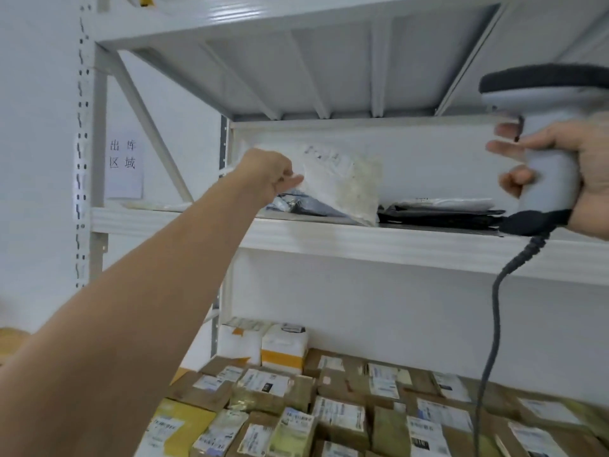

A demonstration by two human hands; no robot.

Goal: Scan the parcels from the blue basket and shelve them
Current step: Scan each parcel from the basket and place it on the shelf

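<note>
Head view, and closest to us is the right hand (pixel 566 166), its grip wrapped firmly round the handle of a grey corded barcode scanner (pixel 547 179), held up at the right edge of frame with its cable (pixel 494 308) dangling down. Below it, the lower shelf carries a packed field of labelled cardboard parcels (pixel 329 407), edge to edge.

Now out along that long forearm: the left hand (pixel 268 174) reaches to the middle shelf (pixel 395 242), grip pinched on the left edge of a white poly-mailer parcel (pixel 342 183). The mailer stands tilted, label side toward us, its lower corner down near the shelf's front edge, leaning over a dark bag (pixel 296 206) beneath it. Just beside it, toward the right, a flat stack of black and white bags (pixel 438 214) lies along the shelf. Farther back, a paper sign (pixel 124 164) is stuck to the wall at left.

My read is that this is the shelving step. The scanner is held aside, so this parcel looks already scanned. The next move calls for laying the mailer flat, letting go, then fetching another from the basket.

Trouble spots:
- The blue basket is nowhere in frame.
- The mailer's label is smeared beyond reading.
- The scanner's head and the right hand are cut by the frame edge.
- Whether the mailer's bottom corner touches the shelf, I can't tell.
</note>
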